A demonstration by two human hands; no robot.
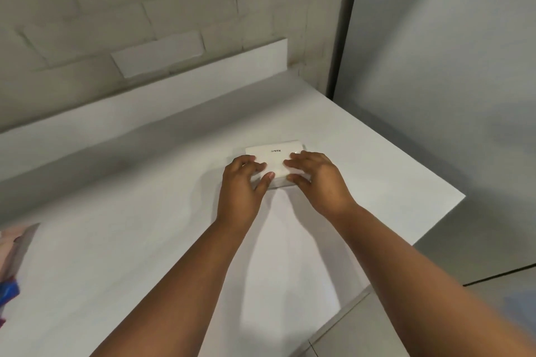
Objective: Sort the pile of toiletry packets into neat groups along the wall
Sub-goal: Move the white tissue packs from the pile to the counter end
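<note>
A small stack of white toiletry packets [275, 158] with dark lettering on top lies on the white counter [145, 226], toward its right end and a short way out from the wall. My left hand [243, 182] grips the stack's left side, fingers on top and thumb at the near edge. My right hand [314, 180] grips the right side the same way. The lower packets of the stack are mostly hidden under my fingers.
Pink and blue packets [11, 264] lie at the far left edge of the view. A low white upstand [174, 87] runs along the brick wall behind the counter. The counter ends at a corner [461, 197] on the right, beside a grey panel.
</note>
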